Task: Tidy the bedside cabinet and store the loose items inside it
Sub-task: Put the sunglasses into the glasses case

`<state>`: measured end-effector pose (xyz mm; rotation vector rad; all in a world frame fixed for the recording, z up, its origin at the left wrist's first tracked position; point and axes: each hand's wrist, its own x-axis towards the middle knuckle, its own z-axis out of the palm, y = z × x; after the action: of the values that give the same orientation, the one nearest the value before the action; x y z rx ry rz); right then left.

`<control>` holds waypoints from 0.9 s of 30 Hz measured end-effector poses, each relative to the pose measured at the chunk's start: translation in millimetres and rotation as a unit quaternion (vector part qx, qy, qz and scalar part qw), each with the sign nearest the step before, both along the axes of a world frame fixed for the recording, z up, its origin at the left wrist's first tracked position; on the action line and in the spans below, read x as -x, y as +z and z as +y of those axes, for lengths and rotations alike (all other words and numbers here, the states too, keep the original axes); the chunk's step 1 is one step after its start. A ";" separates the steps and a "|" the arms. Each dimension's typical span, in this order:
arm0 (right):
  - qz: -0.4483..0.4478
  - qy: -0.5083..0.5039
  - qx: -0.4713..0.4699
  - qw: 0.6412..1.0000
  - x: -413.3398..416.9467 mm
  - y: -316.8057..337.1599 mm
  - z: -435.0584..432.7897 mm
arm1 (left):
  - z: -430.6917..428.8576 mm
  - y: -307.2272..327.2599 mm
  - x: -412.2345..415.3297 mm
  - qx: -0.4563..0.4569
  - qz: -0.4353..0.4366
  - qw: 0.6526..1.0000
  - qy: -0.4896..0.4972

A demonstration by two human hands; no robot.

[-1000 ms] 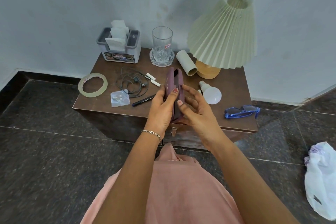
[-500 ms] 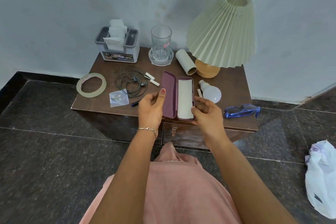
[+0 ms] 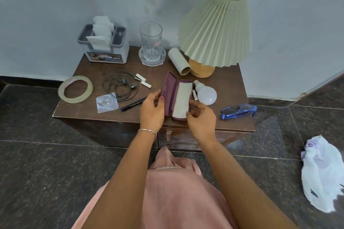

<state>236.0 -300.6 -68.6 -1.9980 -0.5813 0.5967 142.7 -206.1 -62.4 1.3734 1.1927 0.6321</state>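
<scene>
The glasses case [image 3: 176, 96], shut a second ago, is open, left hand [image 3: 151, 112] and right hand [image 3: 202, 118] gripping its sides; nothing seems stored in the cabinet [image 3: 85, 111] yet.

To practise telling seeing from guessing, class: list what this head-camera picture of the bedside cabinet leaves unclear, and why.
Head view:
- Inside of the brown wooden cabinet: drawer shut.
- Near end of the open maroon hard-shell spectacle case: covered by the left hand and right hand holding it.
- Top of the orange lamp base: under the pleated cream shade.
- White plastic bag: cut by the right edge.
- Print on the black pen: too small.
</scene>
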 end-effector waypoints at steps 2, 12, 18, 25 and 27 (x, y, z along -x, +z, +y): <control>-0.001 -0.016 -0.006 1.000 -1.6 -2.1 1.3 | 0.3 -0.6 -2.0 -0.024 0.017 1.000 -0.001; -0.070 -0.076 -0.060 0.993 -12.5 15.8 -35.5 | -46.9 11.0 -15.1 -0.381 0.252 0.880 -0.133; -0.095 -0.172 -0.040 0.980 -54.4 20.9 -87.0 | -89.8 9.7 -55.7 -0.420 0.211 0.844 -0.257; 0.033 -0.228 0.042 0.972 -111.4 2.5 -104.9 | -122.8 -3.6 -114.9 -0.444 0.344 0.729 -0.392; 0.072 -0.216 0.052 0.972 -120.2 -3.3 -102.9 | -120.9 -3.1 -128.8 -0.436 0.367 0.726 -0.386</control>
<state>356.3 -403.5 -71.9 -2.0726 -0.0197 0.5036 271.4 -327.0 -65.6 2.9035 0.7051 -0.0539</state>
